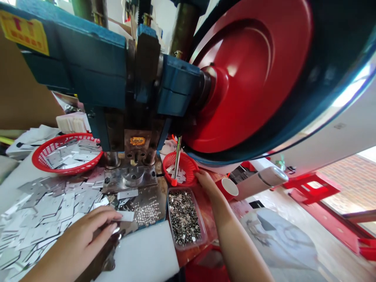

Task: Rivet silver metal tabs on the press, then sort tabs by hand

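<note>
Plate (127,216) half hidden under left hand (88,235), fingertips of right hand (207,183) unclear

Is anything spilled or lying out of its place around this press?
Yes. Many flat plates lie loose beside the press, outside the big red basket that holds the same kind; the left hand rests on them. Small shiny beads are scattered on its bed, next to the clear tray, not in it.

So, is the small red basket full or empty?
Nearly empty: the small red basket holds only a few flat metal pieces at its bottom, and its inner wall shows bare.
</note>
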Tool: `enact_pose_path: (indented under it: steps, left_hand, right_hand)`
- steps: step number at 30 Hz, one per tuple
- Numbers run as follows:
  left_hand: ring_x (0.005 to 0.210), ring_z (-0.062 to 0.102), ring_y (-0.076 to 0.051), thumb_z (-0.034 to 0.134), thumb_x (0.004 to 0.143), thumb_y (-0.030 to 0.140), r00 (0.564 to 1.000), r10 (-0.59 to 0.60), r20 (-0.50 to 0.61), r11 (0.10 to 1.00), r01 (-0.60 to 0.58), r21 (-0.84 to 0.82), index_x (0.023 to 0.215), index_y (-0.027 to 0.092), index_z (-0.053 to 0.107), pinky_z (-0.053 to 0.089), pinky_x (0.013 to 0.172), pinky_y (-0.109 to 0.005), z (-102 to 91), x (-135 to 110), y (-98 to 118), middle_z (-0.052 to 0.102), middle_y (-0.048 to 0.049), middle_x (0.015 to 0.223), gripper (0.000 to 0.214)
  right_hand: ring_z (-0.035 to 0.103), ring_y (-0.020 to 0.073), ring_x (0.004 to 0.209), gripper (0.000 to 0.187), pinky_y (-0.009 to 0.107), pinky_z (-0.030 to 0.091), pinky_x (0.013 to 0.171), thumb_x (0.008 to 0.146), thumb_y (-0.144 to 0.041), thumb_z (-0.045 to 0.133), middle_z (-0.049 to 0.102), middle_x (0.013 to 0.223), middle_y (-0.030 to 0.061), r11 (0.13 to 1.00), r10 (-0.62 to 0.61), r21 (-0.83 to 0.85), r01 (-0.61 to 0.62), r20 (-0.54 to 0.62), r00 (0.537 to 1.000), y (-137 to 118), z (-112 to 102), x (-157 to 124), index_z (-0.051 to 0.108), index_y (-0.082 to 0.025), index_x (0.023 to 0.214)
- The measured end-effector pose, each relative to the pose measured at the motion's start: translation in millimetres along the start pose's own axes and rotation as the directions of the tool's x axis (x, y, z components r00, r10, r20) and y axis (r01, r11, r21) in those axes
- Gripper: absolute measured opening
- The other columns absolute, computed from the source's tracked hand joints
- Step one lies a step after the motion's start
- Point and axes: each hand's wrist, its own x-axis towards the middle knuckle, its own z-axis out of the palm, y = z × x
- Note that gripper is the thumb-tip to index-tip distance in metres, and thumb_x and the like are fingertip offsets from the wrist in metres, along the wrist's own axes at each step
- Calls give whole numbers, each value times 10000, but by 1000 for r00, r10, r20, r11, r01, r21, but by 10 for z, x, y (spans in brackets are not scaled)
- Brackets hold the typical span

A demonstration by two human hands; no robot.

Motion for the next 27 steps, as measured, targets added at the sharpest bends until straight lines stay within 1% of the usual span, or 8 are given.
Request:
enact_pose_path:
  steps: [6, 8, 11, 14, 20, 22, 24, 27]
  left_hand:
    - [1036, 613, -292, 519, 744, 632, 944, -155, 291, 872, 269, -408, 977, 352, 699, 507, 889, -433, 148, -110, 343, 678, -33, 1124, 407]
    - [1027, 621, -297, 571, 686, 666, 896, -185, 404, 715, 405, -570, 955, 317, 716, 509, 887, -425, 244, -128, 503, 694, -57, 1094, 465]
    - [1070, 614, -282, 685, 635, 599, 802, -190, 566, 361, 594, -719, 951, 244, 730, 473, 953, -384, 409, -178, 729, 694, -91, 1106, 477]
    - [1051, 633, -271, 717, 676, 475, 683, -156, 714, 92, 729, -678, 981, 180, 718, 485, 937, -368, 560, -261, 882, 681, -118, 1141, 424]
    - [897, 698, -209, 587, 829, 368, 503, 32, 863, -114, 860, -497, 1089, 74, 660, 539, 745, -251, 701, -479, 1011, 686, -161, 1127, 399]
    - [906, 699, -231, 601, 816, 403, 511, 110, 853, -153, 856, -493, 1134, 46, 629, 540, 731, -249, 700, -550, 1007, 700, -189, 1076, 479]
    - [948, 688, -247, 594, 811, 457, 561, 132, 817, -207, 822, -531, 1181, 57, 598, 544, 725, -259, 683, -602, 969, 695, -195, 1087, 545]
    - [1009, 665, -254, 533, 836, 499, 650, 116, 751, -298, 744, -598, 1221, 83, 564, 548, 726, -290, 627, -625, 869, 659, -185, 1172, 568]
  right_hand:
    - [571, 166, 580, 371, 250, 420, 526, 737, -351, 405, 635, 653, 37, 980, 20, 198, 0, -101, 995, 107, -371, -246, 648, -113, 884]
    - [585, 177, 606, 368, 255, 438, 540, 710, -361, 448, 650, 667, 40, 961, 20, 276, 21, -144, 989, 164, -596, -413, 661, -121, 891]
    - [619, 210, 682, 353, 288, 479, 608, 666, -342, 536, 695, 742, 54, 939, 2, 340, 54, -163, 987, 239, -930, -815, 696, -143, 910]
    - [649, 232, 781, 372, 322, 510, 707, 666, -300, 558, 725, 864, 63, 938, -19, 344, 51, -96, 995, 238, -1162, -1334, 707, -166, 981]
    - [678, 237, 812, 371, 327, 544, 707, 763, -315, 543, 731, 936, 65, 917, -138, 361, 168, -107, 985, 4, -1075, -2063, 688, -193, 1082]
    - [686, 229, 787, 349, 318, 553, 679, 790, -292, 530, 734, 923, 56, 907, -231, 316, 279, -180, 956, -139, -924, -2153, 680, -203, 1092]
    - [689, 211, 719, 324, 304, 559, 638, 799, -253, 532, 738, 879, 40, 880, -364, 214, 425, -273, 891, -312, -757, -2200, 678, -215, 1086]
    - [683, 199, 667, 328, 303, 563, 615, 799, -188, 533, 737, 861, 36, 761, -587, 39, 648, -384, 712, -579, -517, -2224, 662, -222, 1099]
